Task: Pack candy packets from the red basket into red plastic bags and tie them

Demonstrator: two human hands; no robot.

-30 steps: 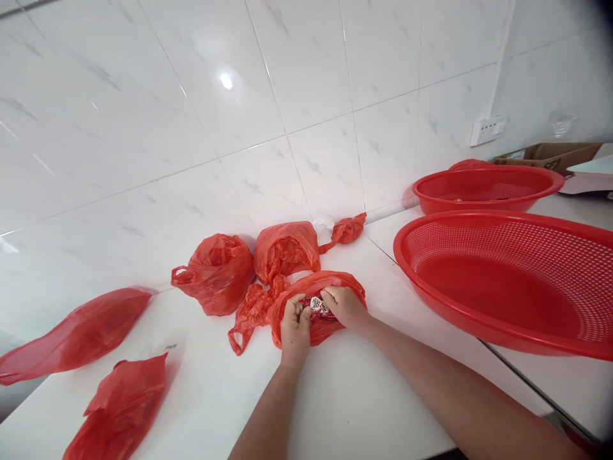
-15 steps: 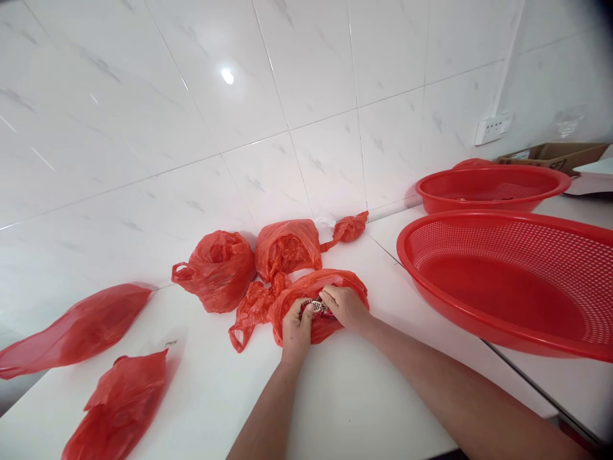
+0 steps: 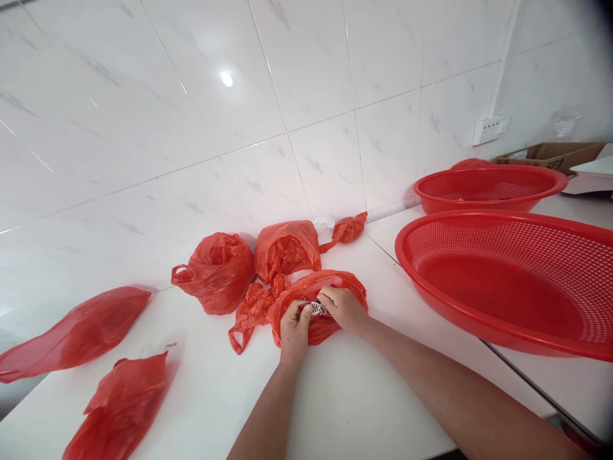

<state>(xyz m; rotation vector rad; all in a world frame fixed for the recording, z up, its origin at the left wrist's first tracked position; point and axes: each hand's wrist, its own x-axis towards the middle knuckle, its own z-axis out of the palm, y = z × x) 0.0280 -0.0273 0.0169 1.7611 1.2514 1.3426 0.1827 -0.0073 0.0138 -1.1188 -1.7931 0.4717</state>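
Just above an opened red plastic bag (image 3: 342, 279) on the white table, both my hands grip a small packet (image 3: 317, 308) with dark lettering on a pale patch. My left hand (image 3: 294, 329) pinches its left side between thumb and fingers. On its right side, my right hand (image 3: 345, 308) closes with the fingers bent. The fingers cover much of the packet, so what kind it is cannot be told. Left of this bag lies a crumpled red bag (image 3: 253, 310) with a loop handle, touching it.
More red bags stand by the tiled wall: a full one (image 3: 218, 275), a second (image 3: 290, 246) and a small knotted one (image 3: 349, 229). Two others (image 3: 96, 326) (image 3: 122, 406) lie left. At right are a large red basket (image 3: 479, 332), a red basin (image 3: 488, 203) and a cardboard box (image 3: 565, 153).
The view has shifted very slightly. Both hands stay at the packet over the bag, and its pale lettered patch appears slightly tilted compared with before.
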